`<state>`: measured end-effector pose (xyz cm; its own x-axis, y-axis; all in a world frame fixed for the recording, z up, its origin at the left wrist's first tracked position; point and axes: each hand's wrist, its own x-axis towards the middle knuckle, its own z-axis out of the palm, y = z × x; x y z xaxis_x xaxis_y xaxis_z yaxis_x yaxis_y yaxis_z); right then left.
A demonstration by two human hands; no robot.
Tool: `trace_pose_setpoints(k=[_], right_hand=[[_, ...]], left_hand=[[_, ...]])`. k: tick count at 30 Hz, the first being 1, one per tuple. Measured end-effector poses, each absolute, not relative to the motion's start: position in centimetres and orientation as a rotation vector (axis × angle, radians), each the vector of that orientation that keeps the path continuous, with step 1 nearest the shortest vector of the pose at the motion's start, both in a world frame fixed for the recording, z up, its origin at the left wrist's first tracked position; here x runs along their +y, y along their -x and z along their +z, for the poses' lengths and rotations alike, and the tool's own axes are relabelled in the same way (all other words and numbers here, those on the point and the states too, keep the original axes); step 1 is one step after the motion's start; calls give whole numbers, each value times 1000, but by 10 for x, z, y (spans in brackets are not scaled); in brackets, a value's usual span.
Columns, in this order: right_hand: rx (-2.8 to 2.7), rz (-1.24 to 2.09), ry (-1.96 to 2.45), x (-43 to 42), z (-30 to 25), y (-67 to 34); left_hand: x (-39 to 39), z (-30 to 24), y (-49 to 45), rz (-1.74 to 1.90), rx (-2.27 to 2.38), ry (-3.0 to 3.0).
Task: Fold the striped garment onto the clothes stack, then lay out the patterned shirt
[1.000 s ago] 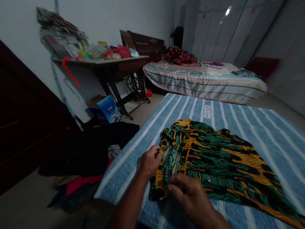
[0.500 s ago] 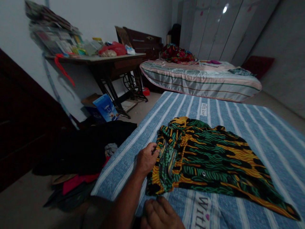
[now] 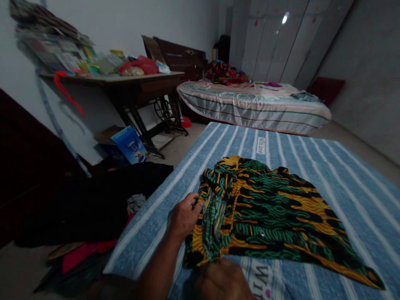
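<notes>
A patterned shirt (image 3: 268, 212) in black, green and yellow lies folded on the striped blue bed cover (image 3: 175, 183), its collar end towards the left. Pinched at the collar edge, the thumb and fingers of my left hand (image 3: 184, 216) hold the fabric. My right hand (image 3: 223, 281) is at the shirt's lower left corner, close to the hem. Motion smears its fingers, so their grip does not show. A small button is visible on the front strip of the shirt.
Dark clothes (image 3: 93, 200) are heaped on the floor at left. Beyond them stand a blue box (image 3: 129, 143) and a sewing-machine table (image 3: 112, 81) loaded with bags and boxes. A second bed (image 3: 250, 104) with a red blanket (image 3: 226, 73) stands behind.
My right hand has moved up to the shirt's lower corner, and its fingers are now blurred. My left hand stays at the collar edge. The whole view has shifted a little.
</notes>
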<state>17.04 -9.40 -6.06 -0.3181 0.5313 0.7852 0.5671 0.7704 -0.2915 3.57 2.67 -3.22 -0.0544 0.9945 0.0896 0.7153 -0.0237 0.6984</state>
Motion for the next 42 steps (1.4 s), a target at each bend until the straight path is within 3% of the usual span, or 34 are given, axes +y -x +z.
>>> trace_pose_setpoints(k=[3, 9, 13, 25, 36, 42], right_hand=[[-2071, 35, 844, -54, -37, -202], [-2025, 14, 1388, 29, -21, -220], [-2062, 10, 1530, 61, -21, -214], [-902, 1196, 1183, 83, -36, -266], [-668, 1470, 941, 91, -37, -273], [-593, 1526, 882, 91, -39, -276]], left_hand=[[26, -32, -36, 842, 1809, -1760], [24, -35, -34, 880, 1796, -1710], [22, -31, -36, 935, 1758, -1647], [18, -14, -38, 961, 1668, -1517], [104, 16, -54, 855, 1642, -1566], [133, 4, -66, 693, 1323, -1161]])
